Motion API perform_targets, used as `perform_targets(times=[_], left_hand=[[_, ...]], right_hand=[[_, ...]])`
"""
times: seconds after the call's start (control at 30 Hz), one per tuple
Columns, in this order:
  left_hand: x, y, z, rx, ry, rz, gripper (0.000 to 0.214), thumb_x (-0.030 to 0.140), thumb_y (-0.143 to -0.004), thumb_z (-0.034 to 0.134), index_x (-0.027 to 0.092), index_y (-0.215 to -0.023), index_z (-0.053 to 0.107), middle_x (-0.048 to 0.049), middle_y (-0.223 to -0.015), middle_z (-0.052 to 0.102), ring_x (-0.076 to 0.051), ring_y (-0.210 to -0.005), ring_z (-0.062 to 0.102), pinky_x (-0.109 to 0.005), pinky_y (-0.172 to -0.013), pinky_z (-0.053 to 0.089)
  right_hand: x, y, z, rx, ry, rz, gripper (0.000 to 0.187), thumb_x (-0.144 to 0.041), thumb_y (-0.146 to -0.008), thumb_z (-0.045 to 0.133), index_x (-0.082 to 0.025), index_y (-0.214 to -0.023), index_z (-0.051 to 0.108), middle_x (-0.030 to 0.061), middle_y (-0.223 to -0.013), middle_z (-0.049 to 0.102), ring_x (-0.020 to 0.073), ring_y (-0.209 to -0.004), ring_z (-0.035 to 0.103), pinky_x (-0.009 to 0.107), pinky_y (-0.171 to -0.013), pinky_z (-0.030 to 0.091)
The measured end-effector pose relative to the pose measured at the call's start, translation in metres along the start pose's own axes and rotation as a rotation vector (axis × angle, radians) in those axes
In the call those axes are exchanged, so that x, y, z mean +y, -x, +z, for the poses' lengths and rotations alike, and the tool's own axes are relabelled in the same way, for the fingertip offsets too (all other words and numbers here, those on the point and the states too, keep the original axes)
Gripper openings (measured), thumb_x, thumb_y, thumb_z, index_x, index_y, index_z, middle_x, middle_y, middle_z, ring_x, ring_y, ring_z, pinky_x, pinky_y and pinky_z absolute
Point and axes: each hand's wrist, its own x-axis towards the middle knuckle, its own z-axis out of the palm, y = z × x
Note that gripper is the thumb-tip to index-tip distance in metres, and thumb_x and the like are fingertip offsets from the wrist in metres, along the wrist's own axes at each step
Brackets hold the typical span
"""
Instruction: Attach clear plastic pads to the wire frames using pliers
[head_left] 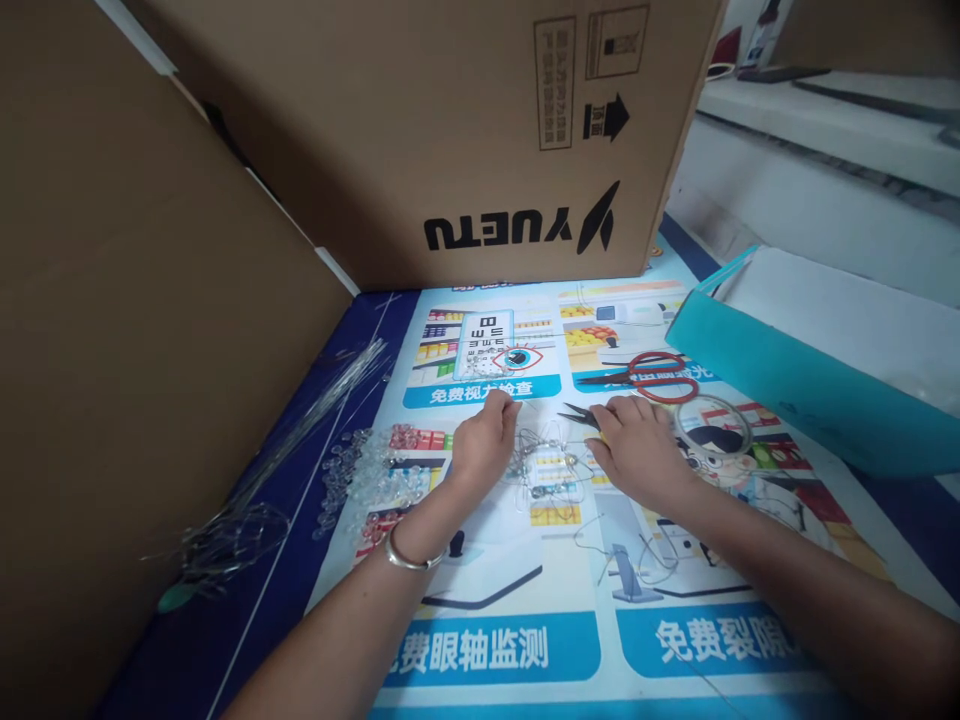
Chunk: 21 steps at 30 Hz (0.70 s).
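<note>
My left hand (486, 440) is closed in a pinch, and a thin wire seems to come out at its fingertips. My right hand (641, 450) is wrapped round a pair of pliers (579, 415), whose dark pointed jaws reach toward the left hand and look slightly parted. Between the hands lies a tangle of looped wire with beads (551, 465). Left of my left wrist, many clear beads (375, 470) are spread in a loose heap. Scissors with red handles (664, 378) lie beyond my right hand, and a roll of clear tape (712, 425) is beside it.
A large cardboard box (450, 130) walls off the back and left. A teal box (795, 390) with a white inside stands at the right. A bundle of wires (307, 425) lies at the left, above wire loops (232, 545). Loose wire (637, 555) lies near my right forearm.
</note>
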Motion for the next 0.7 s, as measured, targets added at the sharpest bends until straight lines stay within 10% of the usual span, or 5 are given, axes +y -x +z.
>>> perform_targets(times=[0.7], left_hand=[[0.0065, 0.003, -0.0016, -0.034, -0.073, -0.009, 0.025, 0.04, -0.092, 0.028, 0.021, -0.098, 0.045, -0.0018, -0.072, 0.064, -0.019, -0.062, 0.06, -0.024, -0.051, 0.022]], right_hand=[[-0.0003, 0.0004, -0.0013, -0.004, -0.072, -0.008, 0.04, -0.036, -0.087, 0.04, -0.019, -0.122, 0.046, 0.0121, -0.11, 0.048, 0.0273, -0.1, 0.036, 0.04, -0.084, 0.024]])
